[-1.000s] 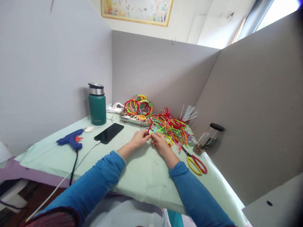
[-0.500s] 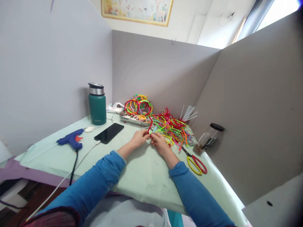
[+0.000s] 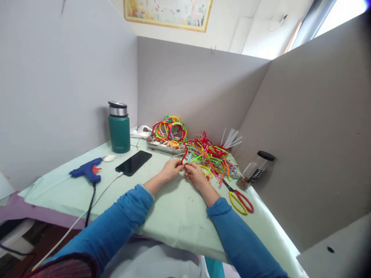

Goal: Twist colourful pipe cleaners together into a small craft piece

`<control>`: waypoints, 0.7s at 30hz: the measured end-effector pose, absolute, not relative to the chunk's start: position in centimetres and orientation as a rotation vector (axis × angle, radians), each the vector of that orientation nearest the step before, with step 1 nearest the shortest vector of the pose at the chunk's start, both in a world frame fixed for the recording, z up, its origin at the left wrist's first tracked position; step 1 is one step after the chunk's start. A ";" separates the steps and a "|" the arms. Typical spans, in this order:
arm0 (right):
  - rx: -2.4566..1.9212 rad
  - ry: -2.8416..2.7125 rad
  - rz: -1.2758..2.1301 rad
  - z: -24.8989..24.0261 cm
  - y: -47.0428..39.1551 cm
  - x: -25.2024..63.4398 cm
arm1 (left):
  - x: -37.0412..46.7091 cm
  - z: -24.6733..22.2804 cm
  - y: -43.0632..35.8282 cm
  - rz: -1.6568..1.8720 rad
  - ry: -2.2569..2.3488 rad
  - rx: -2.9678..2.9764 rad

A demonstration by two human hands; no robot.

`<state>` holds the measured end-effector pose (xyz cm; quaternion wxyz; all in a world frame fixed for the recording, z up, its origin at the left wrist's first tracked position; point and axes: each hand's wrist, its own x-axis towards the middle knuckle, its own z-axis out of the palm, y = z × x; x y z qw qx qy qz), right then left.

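Observation:
A red pipe cleaner [image 3: 184, 153] is pinched between my two hands over the middle of the table, its free end rising toward the back. My left hand [image 3: 171, 170] closes its fingertips on it from the left. From the right, my right hand [image 3: 196, 174] grips it with thumb and forefinger, the other fingers curled in. The fingertips of both hands nearly meet, and the held part is mostly hidden. Just beyond them lies a heap of coloured pipe cleaners [image 3: 211, 154]. Scissors [image 3: 240, 200] with yellow and red handles rest to the right of my right hand.
A metal tray [image 3: 162, 146] holds small pieces and colourful rings [image 3: 169, 129]. On the left are a green bottle [image 3: 119, 133], a phone [image 3: 133, 163] on a white cable and a blue glue gun [image 3: 87, 170]. A clear, black-lidded container [image 3: 257, 170] stands right. Grey partitions [image 3: 197, 85] enclose the table.
Almost nothing differs. Both hands stay in place on the red pipe cleaner, whose raised end has shifted very slightly to the right.

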<state>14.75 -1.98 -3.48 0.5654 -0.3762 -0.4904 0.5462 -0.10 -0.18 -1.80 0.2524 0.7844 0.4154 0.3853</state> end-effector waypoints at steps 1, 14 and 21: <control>-0.885 -1.155 1.286 -3.5 -2.0 14.8 | -0.1 -1.8 -0.2 1.048 1.131 2.135; -0.859 -1.168 1.290 -3.4 -2.1 14.7 | -0.2 -1.6 -0.4 1.035 1.123 2.149; -0.876 -1.168 1.298 -3.3 -2.1 14.7 | -0.1 -1.6 -0.3 1.023 1.116 2.151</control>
